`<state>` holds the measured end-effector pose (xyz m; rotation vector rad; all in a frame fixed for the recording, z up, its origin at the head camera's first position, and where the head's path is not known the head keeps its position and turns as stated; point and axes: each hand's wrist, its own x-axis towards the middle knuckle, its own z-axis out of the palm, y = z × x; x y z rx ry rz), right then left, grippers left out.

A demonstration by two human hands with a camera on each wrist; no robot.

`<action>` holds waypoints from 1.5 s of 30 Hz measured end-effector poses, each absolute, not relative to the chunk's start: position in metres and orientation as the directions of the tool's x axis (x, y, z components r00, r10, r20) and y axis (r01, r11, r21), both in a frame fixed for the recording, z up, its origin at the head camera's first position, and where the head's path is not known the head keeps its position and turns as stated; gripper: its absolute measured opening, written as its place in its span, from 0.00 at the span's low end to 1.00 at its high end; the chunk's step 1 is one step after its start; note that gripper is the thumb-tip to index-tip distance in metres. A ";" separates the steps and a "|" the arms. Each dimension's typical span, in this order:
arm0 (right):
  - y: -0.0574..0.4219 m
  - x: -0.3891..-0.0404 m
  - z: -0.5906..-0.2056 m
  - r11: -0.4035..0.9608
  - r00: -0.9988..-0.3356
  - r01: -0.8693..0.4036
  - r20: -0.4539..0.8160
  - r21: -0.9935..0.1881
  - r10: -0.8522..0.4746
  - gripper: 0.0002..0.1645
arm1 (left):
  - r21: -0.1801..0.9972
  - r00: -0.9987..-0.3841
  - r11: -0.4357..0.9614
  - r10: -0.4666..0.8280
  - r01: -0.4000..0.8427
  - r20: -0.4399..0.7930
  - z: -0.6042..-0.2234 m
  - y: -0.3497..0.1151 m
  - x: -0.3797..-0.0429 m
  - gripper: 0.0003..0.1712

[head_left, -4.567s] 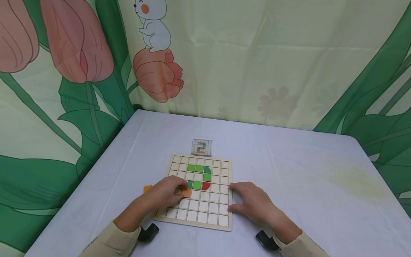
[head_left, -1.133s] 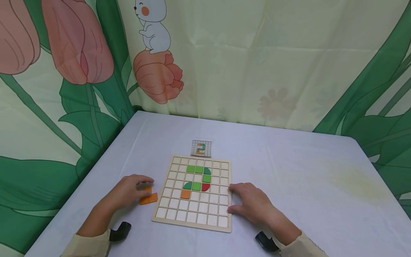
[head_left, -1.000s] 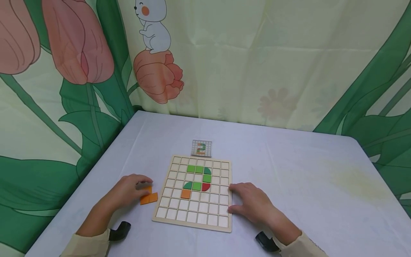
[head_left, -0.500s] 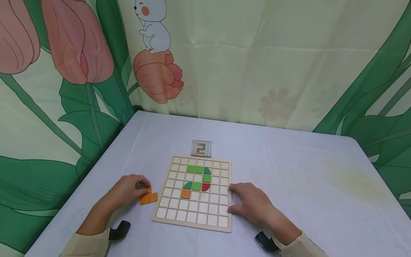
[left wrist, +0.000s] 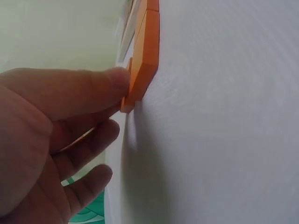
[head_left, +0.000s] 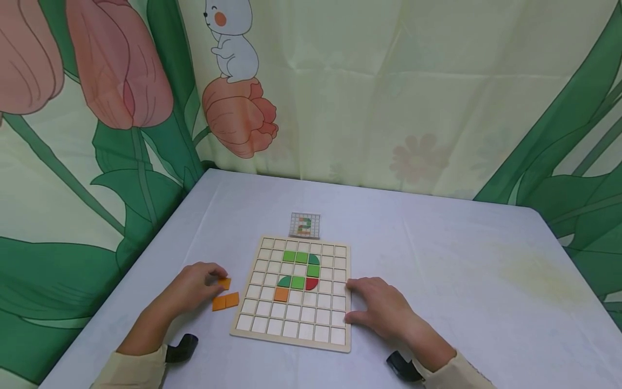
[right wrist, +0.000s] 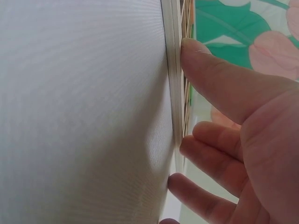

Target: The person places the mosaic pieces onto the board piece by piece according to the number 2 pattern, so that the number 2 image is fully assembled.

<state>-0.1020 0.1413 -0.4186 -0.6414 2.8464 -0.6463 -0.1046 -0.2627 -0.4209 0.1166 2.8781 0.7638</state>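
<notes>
My left hand (head_left: pixel 194 287) pinches a small orange square tile (head_left: pixel 225 283) between thumb and fingers, left of the wooden grid board (head_left: pixel 291 340). Two more orange tiles (head_left: pixel 225 301) lie side by side just below it; in the left wrist view the held tile (left wrist: pixel 126 105) is partly hidden by the thumb and a nearer tile (left wrist: pixel 145 51). My right hand (head_left: pixel 381 305) rests against the board's right edge, its fingers spread and relaxed. On the board sit several green pieces (head_left: pixel 298 282), a red quarter-round (head_left: pixel 311 283) and one orange square (head_left: pixel 281 294).
A small pattern card (head_left: pixel 305 225) showing a coloured figure 2 lies right behind the board. White cloth covers the table (head_left: pixel 461 281). A printed curtain (head_left: pixel 364 97) hangs behind it.
My left hand has gone from the board's orange square over to the loose tiles at the left, and its fingers have closed on one. The right hand has stayed at the board's edge.
</notes>
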 end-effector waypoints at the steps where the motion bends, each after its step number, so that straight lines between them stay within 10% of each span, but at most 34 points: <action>1: 0.141 -0.102 -0.419 0.817 -0.897 -0.372 -0.055 -0.441 -0.438 0.37 | 0.496 -0.984 0.868 0.117 0.035 -0.135 -0.421 -0.262 -0.105 0.12; 45: 0.142 -0.100 -0.417 0.810 -0.893 -0.382 -0.047 -0.444 -0.447 0.37 | 0.564 -0.979 0.823 0.163 0.067 -0.122 -0.402 -0.210 -0.100 0.12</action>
